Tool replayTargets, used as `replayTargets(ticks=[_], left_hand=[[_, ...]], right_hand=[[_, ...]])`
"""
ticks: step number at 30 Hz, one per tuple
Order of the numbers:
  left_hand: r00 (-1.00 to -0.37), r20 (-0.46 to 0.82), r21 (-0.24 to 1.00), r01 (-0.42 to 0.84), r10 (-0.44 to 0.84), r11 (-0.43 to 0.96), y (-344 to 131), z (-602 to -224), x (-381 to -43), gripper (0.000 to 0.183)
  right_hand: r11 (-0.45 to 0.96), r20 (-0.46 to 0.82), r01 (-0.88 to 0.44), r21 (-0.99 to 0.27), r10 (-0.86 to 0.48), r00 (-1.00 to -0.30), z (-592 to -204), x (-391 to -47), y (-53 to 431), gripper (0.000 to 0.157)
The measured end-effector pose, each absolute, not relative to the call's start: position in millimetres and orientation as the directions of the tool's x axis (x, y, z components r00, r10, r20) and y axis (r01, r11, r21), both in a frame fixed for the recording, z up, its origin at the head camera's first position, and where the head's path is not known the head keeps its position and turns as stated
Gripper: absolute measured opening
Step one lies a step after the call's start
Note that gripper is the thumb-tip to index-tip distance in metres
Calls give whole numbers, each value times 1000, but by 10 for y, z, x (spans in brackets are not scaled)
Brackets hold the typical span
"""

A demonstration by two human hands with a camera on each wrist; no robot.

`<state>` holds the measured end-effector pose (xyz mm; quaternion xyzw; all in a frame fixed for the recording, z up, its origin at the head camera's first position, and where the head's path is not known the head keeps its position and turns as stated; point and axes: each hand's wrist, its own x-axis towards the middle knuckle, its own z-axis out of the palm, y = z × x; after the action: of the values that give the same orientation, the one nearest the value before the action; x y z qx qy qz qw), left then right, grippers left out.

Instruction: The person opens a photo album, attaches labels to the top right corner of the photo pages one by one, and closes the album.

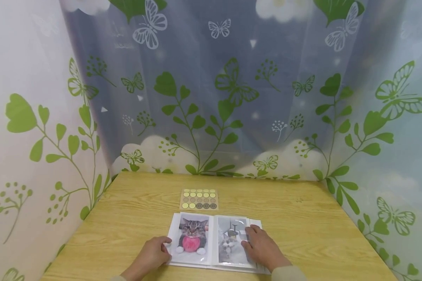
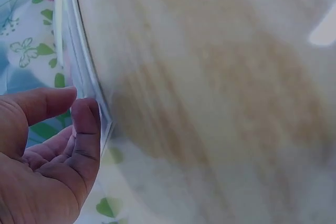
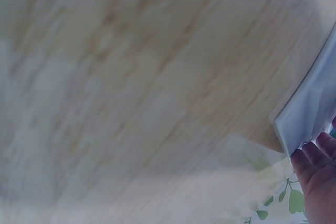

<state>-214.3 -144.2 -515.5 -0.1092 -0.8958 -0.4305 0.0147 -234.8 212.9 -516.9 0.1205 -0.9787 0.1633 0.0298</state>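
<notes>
A white photo album (image 1: 213, 238) lies spread on the wooden table. Its left page holds a photo of a tabby cat (image 1: 193, 236) with a pink round thing, and its right page a photo of a grey-and-white cat (image 1: 230, 244) under a clear sleeve. My left hand (image 1: 152, 251) holds the album's left edge, thumb above and curled index finger (image 2: 86, 124) against the edge. From the right, my right hand (image 1: 263, 246) rests on the right page, thumb and fingers extended over the photo's edge. In the right wrist view, its fingertips (image 3: 315, 153) lie near the album's corner.
Behind the album lies a sheet of round stickers (image 1: 199, 200), yellow, brown and dark grey. The wooden table (image 1: 302, 218) reaches back to a curtain (image 1: 204, 128) printed with leaves and butterflies, which also hangs on both sides.
</notes>
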Motion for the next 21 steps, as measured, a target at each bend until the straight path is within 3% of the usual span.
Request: replayTargets(ticks=[9, 21], left_hand=[[-988, 103, 743, 154, 115, 652, -1416, -5017, -2294, 33], [-995, 74, 687, 104, 74, 719, -1372, -4876, -2542, 41]], right_hand=[[923, 73, -228, -311, -216, -974, -5188, -2367, 2124, 50], [926, 92, -236, -297, -218, -972, -5202, -2360, 2113, 50]])
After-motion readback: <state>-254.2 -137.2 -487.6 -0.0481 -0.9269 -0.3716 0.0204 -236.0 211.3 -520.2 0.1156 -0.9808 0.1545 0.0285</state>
